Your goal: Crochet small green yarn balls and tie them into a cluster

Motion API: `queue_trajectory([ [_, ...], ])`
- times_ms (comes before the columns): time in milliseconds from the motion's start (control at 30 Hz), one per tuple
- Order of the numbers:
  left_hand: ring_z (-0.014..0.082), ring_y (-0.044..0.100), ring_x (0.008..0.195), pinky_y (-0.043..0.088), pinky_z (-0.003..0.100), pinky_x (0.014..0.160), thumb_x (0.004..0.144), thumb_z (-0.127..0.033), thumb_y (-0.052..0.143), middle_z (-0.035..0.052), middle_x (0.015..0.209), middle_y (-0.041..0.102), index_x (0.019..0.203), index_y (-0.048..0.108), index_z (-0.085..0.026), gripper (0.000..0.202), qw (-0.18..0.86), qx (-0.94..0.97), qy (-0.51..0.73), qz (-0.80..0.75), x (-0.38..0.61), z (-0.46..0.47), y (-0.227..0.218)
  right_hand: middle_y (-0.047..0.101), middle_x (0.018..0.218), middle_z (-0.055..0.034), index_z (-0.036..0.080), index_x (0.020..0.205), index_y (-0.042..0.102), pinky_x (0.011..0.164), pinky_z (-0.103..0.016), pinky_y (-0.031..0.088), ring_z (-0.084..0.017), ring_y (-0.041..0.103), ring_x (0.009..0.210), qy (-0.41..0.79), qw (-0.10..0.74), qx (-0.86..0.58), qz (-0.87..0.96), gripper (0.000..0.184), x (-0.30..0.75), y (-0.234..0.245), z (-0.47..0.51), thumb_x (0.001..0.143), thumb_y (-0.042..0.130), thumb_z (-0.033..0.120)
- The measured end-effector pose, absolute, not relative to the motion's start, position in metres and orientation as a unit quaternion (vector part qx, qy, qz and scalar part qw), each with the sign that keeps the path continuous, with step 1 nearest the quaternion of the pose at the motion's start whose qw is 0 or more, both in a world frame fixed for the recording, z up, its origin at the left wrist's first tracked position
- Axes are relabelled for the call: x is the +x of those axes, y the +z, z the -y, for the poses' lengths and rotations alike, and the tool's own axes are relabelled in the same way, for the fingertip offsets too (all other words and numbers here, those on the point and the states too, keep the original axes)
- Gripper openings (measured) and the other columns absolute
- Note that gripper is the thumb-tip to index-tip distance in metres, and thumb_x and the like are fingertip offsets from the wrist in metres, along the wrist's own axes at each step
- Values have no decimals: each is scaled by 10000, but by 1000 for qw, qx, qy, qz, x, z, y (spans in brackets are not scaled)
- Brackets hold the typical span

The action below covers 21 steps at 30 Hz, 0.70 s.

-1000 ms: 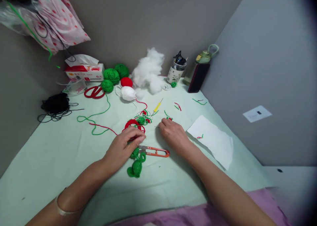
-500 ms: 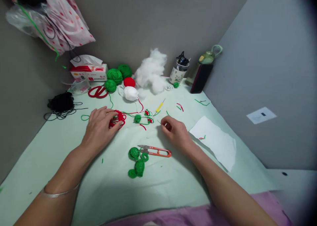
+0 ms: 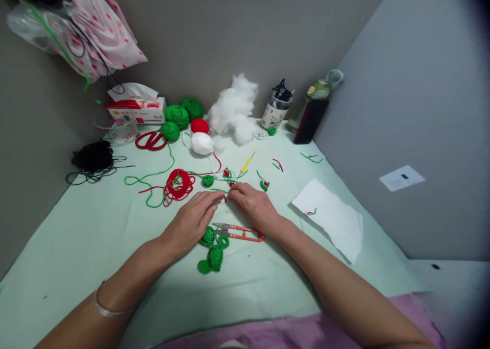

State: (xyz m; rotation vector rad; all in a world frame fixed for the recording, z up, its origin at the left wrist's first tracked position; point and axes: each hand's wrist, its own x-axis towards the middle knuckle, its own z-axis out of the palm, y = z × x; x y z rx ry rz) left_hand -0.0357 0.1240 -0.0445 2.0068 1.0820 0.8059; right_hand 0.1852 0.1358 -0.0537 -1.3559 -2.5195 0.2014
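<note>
My left hand (image 3: 193, 217) rests over the table's middle, fingers stretched forward, thumb apart. Its fingertips are beside a short red yarn scrap (image 3: 225, 199). My right hand (image 3: 252, 206) meets it from the right, fingers bent and pressed together over a small red-and-green crocheted piece (image 3: 231, 183), which they partly cover. What they pinch is too small to make out. Thread snips (image 3: 243, 232) with orange handles lie beneath the hands, their handle end partly behind my right wrist. Green crocheted parts (image 3: 215, 258) lie by the blades.
Further back are a red yarn coil (image 3: 179, 184), a yellow-handled crochet hook (image 3: 247, 164), another crocheted piece (image 3: 264, 184), yarn balls (image 3: 176, 116), white stuffing (image 3: 234, 109) and red-handled scissors (image 3: 151, 141). A white paper sheet (image 3: 331, 220) lies right; black yarn (image 3: 94, 157) lies left.
My left hand has left the red yarn coil and moved right to the middle. My right hand has moved left beside it, uncovering a crocheted piece; the thin needle it held no longer shows.
</note>
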Motion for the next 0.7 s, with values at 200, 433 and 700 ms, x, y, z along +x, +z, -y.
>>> queue_trajectory([
  [200, 238, 630, 1128, 485, 396, 1012, 997, -260, 485, 94, 1218, 683, 1212, 639, -209, 269, 361, 777, 297, -421, -38, -124, -49, 679, 1055, -92, 207, 1011, 673, 863, -339, 499, -215, 587, 1013, 99, 257, -457, 846, 166, 189, -56, -139, 1025, 509, 187],
  [433, 195, 653, 994, 513, 343, 935, 972, -247, 506, 67, 1129, 668, 1136, 651, -199, 224, 393, 754, 312, -423, -37, -124, -49, 678, 1101, -136, 190, 986, 694, 874, -411, 535, -260, 611, 1037, 125, 244, -473, 837, 192, 192, -64, -144, 990, 510, 133],
  [700, 156, 647, 833, 536, 309, 797, 856, -239, 650, 73, 1177, 686, 1393, 543, -217, 548, 500, 675, 328, -432, -33, -120, -37, 681, 982, -47, 215, 938, 706, 842, -325, 495, -171, 633, 893, 454, 319, -410, 724, 96, 185, -27, -119, 951, 622, 260],
])
